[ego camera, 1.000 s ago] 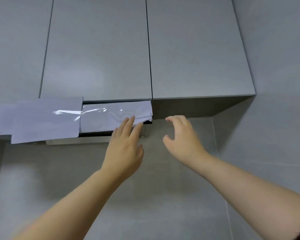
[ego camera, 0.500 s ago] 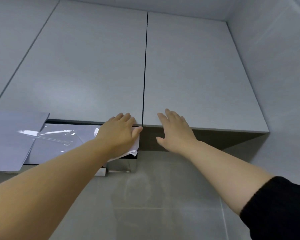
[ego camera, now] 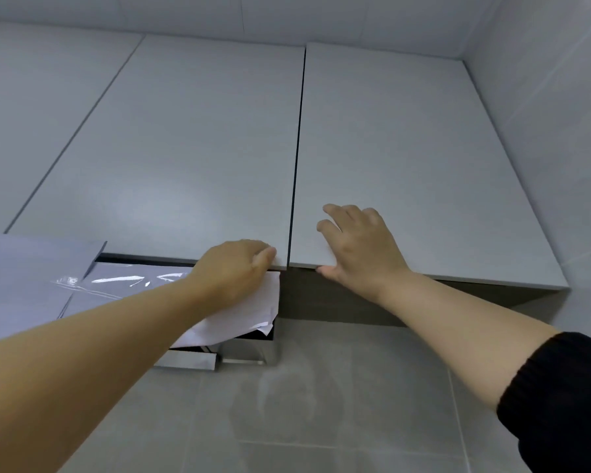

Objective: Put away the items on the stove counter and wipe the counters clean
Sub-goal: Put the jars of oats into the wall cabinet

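I am looking up at two grey upper cabinet doors. My left hand point(ego camera: 234, 271) grips the bottom right corner of the left cabinet door point(ego camera: 185, 158), its thumb on the face and its fingers hidden under the edge. Spread over the lower left of the right cabinet door point(ego camera: 400, 158), my right hand point(ego camera: 359, 244) has bent fingers on the face and its thumb hooked under the bottom edge. Both doors lie flush with each other. None of the stove counter or its items is in view.
A range hood point(ego camera: 191, 361) hangs below the left door, wrapped in grey sheet and clear film point(ego camera: 116, 279), with white paper point(ego camera: 249, 319) hanging under my left wrist. Grey wall tiles point(ego camera: 287, 414) fill the space below. A side wall point(ego camera: 560, 131) closes the right.
Both hands rose from in front of the hood to the doors' bottom edges. The left hand's fingers curled under its door; the right thumb hooked under the other. My view tilted further upward.
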`<action>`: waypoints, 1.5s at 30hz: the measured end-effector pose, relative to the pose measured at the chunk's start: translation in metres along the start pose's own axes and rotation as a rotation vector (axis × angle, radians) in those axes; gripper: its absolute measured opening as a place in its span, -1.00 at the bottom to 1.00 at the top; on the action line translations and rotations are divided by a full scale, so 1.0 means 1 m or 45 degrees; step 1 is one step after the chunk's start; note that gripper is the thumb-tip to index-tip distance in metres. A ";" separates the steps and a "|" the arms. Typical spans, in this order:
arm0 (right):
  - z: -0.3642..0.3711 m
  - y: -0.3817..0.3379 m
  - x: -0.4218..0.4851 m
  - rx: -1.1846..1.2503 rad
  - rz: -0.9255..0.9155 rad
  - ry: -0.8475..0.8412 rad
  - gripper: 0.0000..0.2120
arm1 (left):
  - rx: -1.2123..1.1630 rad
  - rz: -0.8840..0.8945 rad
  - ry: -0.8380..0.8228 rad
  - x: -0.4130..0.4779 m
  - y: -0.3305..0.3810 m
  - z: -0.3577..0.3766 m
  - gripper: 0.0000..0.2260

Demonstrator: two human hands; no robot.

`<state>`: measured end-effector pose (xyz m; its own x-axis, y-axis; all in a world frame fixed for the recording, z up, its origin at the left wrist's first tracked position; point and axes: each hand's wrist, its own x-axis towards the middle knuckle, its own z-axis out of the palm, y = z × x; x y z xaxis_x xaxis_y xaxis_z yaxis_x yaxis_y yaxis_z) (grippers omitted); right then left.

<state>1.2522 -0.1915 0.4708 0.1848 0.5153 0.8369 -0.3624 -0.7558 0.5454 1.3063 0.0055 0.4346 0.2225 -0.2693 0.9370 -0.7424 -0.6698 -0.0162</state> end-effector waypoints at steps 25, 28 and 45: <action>-0.136 0.059 -0.095 0.778 0.693 0.129 -0.61 | -2.294 -0.525 0.060 -0.008 0.141 -0.078 -0.75; -0.159 0.070 -0.110 1.017 0.862 0.290 -0.69 | -2.315 -0.472 0.051 -0.015 0.166 -0.092 -0.74; -0.277 0.149 -0.155 1.782 1.197 0.364 -0.58 | -2.082 -0.015 -0.450 -0.015 0.364 -0.125 -0.45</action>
<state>0.9171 -0.2719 0.4092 0.1787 -0.3476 0.9204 0.8030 -0.4890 -0.3406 0.9538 -0.1472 0.4583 0.1854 -0.5542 0.8115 -0.5220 0.6441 0.5591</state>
